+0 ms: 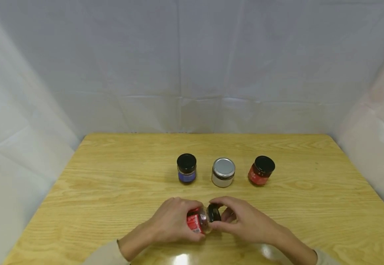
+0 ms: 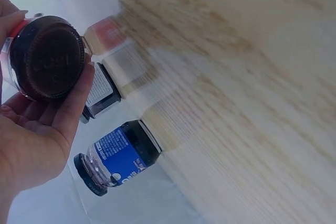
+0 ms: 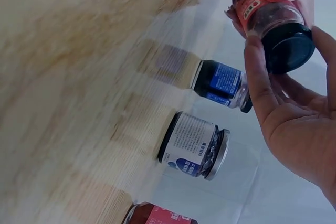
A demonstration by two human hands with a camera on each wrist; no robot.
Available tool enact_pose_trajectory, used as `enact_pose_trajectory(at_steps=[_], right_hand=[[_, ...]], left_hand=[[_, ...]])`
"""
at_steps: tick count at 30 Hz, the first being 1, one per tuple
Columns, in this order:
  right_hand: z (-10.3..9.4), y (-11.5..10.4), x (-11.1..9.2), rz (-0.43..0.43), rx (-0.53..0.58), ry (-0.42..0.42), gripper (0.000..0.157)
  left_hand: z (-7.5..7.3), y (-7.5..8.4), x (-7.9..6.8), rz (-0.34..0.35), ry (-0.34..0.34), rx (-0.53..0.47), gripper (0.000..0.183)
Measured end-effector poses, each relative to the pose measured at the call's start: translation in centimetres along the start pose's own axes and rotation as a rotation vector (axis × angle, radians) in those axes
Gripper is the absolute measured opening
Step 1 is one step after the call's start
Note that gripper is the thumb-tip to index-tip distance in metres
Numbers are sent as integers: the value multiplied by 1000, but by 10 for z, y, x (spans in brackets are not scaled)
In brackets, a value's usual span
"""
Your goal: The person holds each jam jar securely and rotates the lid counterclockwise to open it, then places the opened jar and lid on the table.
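Observation:
A glass jar [image 1: 203, 219] with a red label and a black lid [image 1: 214, 213] lies sideways between my two hands, close over the front of the table. My left hand [image 1: 175, 219] grips the jar round its labelled body. With thumb and fingers, my right hand [image 1: 245, 219] pinches the lid at the other end. The jar's round dark base [image 2: 51, 59] faces the left wrist camera. In the right wrist view the lid's flat top [image 3: 290, 48] shows between my right thumb and fingers. The lid sits at the jar's mouth.
Beyond my hands, three jars stand upright in a row: a blue-labelled jar [image 1: 187, 169] with a black lid, a white-labelled jar [image 1: 223, 173] with a silver lid, and a red-labelled jar [image 1: 260, 171] with a black lid. White sheets [image 1: 192, 66] surround the wooden table [image 1: 122, 158].

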State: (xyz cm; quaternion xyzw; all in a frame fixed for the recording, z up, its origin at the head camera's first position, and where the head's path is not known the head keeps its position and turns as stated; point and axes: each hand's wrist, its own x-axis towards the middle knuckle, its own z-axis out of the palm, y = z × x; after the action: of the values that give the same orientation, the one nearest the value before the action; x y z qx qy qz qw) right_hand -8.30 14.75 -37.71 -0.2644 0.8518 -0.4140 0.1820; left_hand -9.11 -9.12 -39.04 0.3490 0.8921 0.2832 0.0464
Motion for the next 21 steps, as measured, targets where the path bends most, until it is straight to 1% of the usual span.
enact_pose_trajectory(at_steps=[3,6,9,14,18,21], right_hand=[[-1,1,0,-76,-5,-7,57],[-3,2,-1,-169,-10,-24,52],[-4,4,-2,-252,-47,-34,49],[-4,6,-3,-380,-177,-8,50],[-5,8,-3,-460,-216,-7,53],[-5,10,-4,-494,-245,-8,55]], left_hand=[[1,0,0,2,-6,2,41],[2,1,0,4,-13,-19,41],[2,1,0,16,-19,-37,39],[2,3,-1,26,-27,-49,40],[2,3,-1,21,-40,-63,42],[1,2,-1,12,-50,-78,43]])
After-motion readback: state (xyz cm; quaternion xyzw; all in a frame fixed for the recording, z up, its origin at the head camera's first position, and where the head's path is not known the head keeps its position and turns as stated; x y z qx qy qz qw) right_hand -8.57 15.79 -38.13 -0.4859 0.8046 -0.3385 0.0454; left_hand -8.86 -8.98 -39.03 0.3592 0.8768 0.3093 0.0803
